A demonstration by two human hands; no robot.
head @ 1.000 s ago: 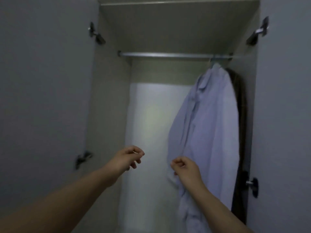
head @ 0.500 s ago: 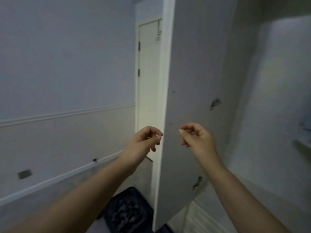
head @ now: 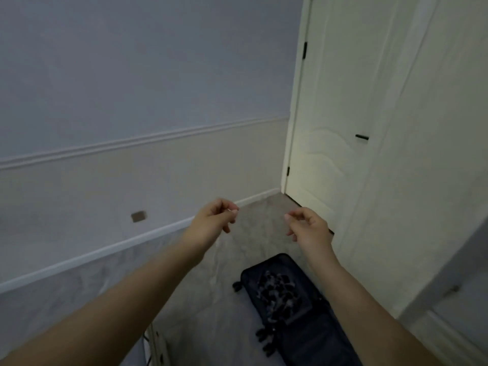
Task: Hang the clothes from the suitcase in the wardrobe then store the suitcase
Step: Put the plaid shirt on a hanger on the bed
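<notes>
The head view shows two bare forearms reaching forward from the bottom edge, one from each lower corner. The left hand [head: 214, 217] hangs in mid-air with its fingers loosely curled and thumb tip near the forefinger, holding nothing. The right hand [head: 307, 225] mirrors it a little apart, fingers likewise slack and curled, also empty. Neither touches the other or any surface.

Below and between the arms lies one suitcase [head: 303, 320], dark navy, flat on the floor with its lid open. It looks like soft fabric, oblong with rounded corners. Small black wheels show at its left side; two clusters can be made out. Inside sits one patterned garment [head: 277, 291], black with pale blotches, crumpled in a heap; blur hides its kind.

The floor [head: 237, 260] is grey and mottled, like marble or stone tile. At the bottom edge left of the suitcase stands a pale, thin upright frame [head: 154, 344], too cut off to name.

Further off, one long wall [head: 132, 75] runs across the left, matte bluish above and cream below, split by one moulded rail, with one white skirting strip at its foot. One small dark rectangular plate [head: 138, 216] sits low on it.

At the far right stands one cream panelled door [head: 330, 128], shut, with two black hinges and one black handle. Nearer, on the right edge, a pale flat wardrobe panel [head: 422, 180] rises.
</notes>
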